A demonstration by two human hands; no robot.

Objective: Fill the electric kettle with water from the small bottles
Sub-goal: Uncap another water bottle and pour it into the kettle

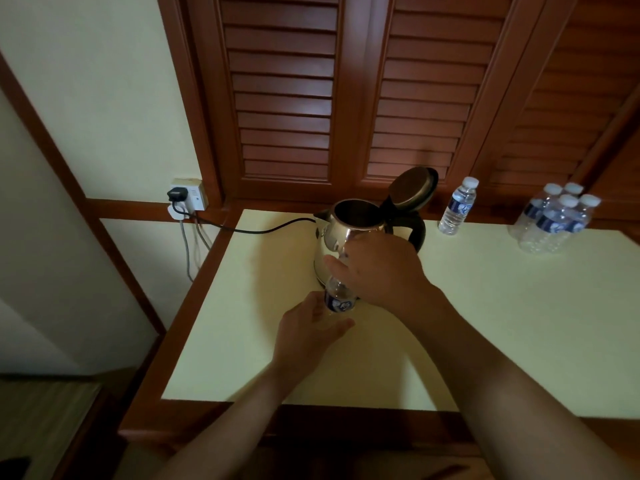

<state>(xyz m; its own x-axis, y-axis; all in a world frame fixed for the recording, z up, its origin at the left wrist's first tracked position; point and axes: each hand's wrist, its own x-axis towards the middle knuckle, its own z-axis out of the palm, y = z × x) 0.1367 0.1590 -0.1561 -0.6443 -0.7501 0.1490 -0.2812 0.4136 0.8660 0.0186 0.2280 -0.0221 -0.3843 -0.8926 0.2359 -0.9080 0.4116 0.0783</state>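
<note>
- Two hands hold one small bottle (pixel 338 301) just before the kettle (pixel 341 233), whose lid (pixel 412 188) stands open.
- Its body sits in the left hand (pixel 306 332), fingers (pixel 311 301) wrapped round; the right hand (pixel 381 268) fingers (pixel 334 263) clench its top.

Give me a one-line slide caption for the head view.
Left hand holds a small water bottle while the right hand grips its top, in front of the open-lidded kettle on the table.

Single head-worn view, looking forward and down, close over table (pixel 502 323)
</note>
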